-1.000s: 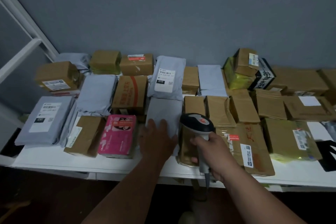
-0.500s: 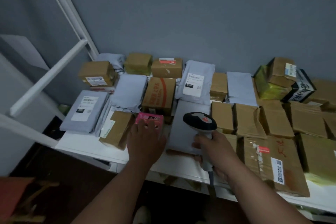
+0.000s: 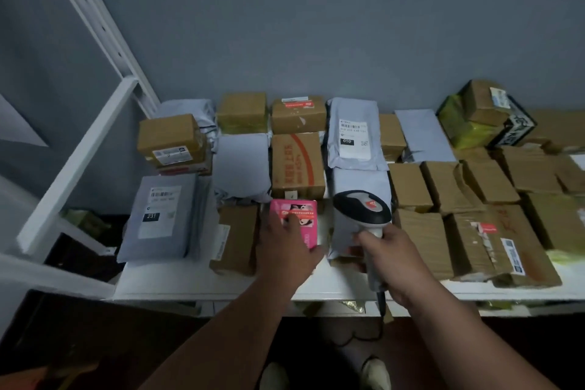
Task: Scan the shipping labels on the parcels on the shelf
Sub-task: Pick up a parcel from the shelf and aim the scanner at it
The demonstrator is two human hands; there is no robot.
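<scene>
Reaching forward over the shelf (image 3: 221, 285) edge, the left hand (image 3: 285, 250) lies palm down on the pink parcel (image 3: 296, 218), fingers spread and only slightly bent across its near half; whether the thumb hooks the parcel's edge cannot be told. The right hand (image 3: 389, 260) is wrapped around the handle of the scanner (image 3: 362, 207), whose black head sits just beyond the knuckles, over a grey mailer (image 3: 357, 187). The pink parcel is flat, printed face up, with no shipping label visible. Beyond the right hand, a second grey mailer (image 3: 353, 133) shows a white label marked 010. Left of the left hand, another grey mailer (image 3: 160, 218) shows a label marked 231.
</scene>
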